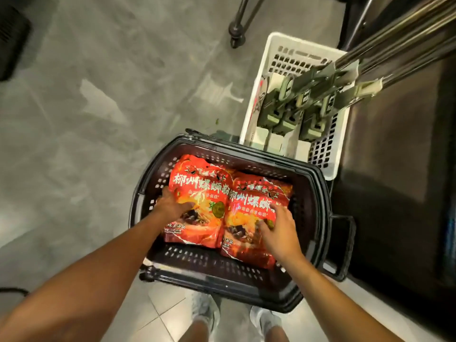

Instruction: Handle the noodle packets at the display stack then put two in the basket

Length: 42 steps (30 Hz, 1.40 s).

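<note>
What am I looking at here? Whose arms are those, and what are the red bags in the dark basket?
This picture comes from a camera worn on a person's head, looking down, so the arms are that person's own. You can even see their shoes at the bottom. On the floor stands a dark shopping basket holding two red noodle packets. The left hand rests on the left packet, with its fingers at the packet's edge. The right hand lies flat on the right packet. Behind it is a white basket with pale boxes inside. Shiny metal rods stick out over the white basket.
</note>
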Available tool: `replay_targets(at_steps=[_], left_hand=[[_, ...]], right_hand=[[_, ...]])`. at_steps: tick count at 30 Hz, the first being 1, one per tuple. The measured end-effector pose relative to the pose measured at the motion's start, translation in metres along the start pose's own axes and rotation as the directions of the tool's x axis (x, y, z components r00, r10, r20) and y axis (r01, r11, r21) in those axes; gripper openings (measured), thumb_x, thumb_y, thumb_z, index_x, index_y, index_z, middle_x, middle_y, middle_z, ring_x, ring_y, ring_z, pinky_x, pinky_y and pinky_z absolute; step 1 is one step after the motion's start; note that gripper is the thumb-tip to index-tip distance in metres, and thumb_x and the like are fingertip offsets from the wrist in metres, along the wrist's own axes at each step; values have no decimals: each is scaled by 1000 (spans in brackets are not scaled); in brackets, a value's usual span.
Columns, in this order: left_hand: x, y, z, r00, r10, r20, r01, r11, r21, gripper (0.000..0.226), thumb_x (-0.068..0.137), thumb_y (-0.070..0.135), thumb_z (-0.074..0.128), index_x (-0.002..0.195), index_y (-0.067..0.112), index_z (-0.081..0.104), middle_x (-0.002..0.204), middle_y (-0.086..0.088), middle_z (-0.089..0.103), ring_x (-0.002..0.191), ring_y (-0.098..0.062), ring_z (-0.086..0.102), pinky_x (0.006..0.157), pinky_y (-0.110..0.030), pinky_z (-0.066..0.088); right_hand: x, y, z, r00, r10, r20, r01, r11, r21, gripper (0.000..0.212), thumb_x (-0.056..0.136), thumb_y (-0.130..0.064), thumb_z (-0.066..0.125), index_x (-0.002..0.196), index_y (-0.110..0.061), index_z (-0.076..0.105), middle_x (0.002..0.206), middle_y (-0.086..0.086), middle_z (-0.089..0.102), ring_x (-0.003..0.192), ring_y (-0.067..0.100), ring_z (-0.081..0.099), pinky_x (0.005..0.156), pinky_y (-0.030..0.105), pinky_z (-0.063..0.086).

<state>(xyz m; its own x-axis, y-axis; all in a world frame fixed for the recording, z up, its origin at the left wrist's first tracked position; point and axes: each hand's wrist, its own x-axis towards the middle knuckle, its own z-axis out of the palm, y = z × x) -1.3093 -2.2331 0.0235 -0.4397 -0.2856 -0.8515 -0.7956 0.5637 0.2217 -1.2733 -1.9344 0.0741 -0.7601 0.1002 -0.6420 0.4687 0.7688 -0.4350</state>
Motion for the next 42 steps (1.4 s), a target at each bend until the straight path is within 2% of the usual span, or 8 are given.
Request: replay_targets(at_steps=[5,9,14,19,22,32,36,42], left_hand=[[17,-7,9,998,-66,10,66,986,-151,102,73,52,89,149,7,38,146,-16,54,131,-38,56,107,-45,48],[10,-4,8,981,58,186,11,937,-350,38,78,36,87,104,25,60,103,-2,70,89,-17,66,81,-36,53],[3,-7,6,943,173,285,-50,918,-392,48,76,32,86,118,24,65,113,-4,76,109,-27,71,105,-53,50],[3,-14,13,932,239,274,-122,916,-382,59,79,20,86,130,29,57,122,-2,73,115,-24,69,104,-51,52],[-1,-10,13,938,231,260,-120,916,-383,53,85,10,81,129,28,57,121,-4,73,115,-26,69,103,-51,53],[-46,8,-32,930,310,199,-272,942,-197,45,89,16,80,125,32,57,107,2,75,100,-16,73,92,-40,59],[-77,23,-63,902,386,191,-376,922,-89,46,88,19,80,121,39,53,105,1,74,97,-21,73,90,-45,60],[-135,42,-106,891,429,145,-406,899,-164,60,83,10,83,131,25,52,111,7,68,99,-11,69,99,-41,57]], right_hand=[[15,22,10,986,157,-57,-148,979,143,68,92,-19,74,150,-23,38,141,1,57,132,23,54,114,46,44],[36,36,22,928,371,36,-360,864,351,57,90,-27,73,135,-23,38,126,2,65,118,30,64,102,48,52],[59,59,41,875,477,80,-455,753,475,74,79,-52,82,133,-19,43,130,7,63,117,34,64,104,56,50],[48,59,41,877,388,284,-474,602,642,55,76,-31,91,121,-19,62,113,3,75,101,22,74,84,36,59],[42,52,43,893,290,343,-447,646,618,46,81,-25,88,119,-23,63,110,-2,74,98,17,72,72,28,55],[16,24,23,910,283,303,-412,709,572,31,99,-19,68,129,-18,61,119,3,70,107,22,68,81,36,57],[-1,6,-6,932,252,259,-356,760,543,32,97,-21,71,128,-19,63,118,1,72,111,25,68,101,52,55],[-45,-28,-68,963,152,222,-254,788,561,31,98,-18,69,128,-22,64,115,-5,71,108,18,68,86,33,54]])
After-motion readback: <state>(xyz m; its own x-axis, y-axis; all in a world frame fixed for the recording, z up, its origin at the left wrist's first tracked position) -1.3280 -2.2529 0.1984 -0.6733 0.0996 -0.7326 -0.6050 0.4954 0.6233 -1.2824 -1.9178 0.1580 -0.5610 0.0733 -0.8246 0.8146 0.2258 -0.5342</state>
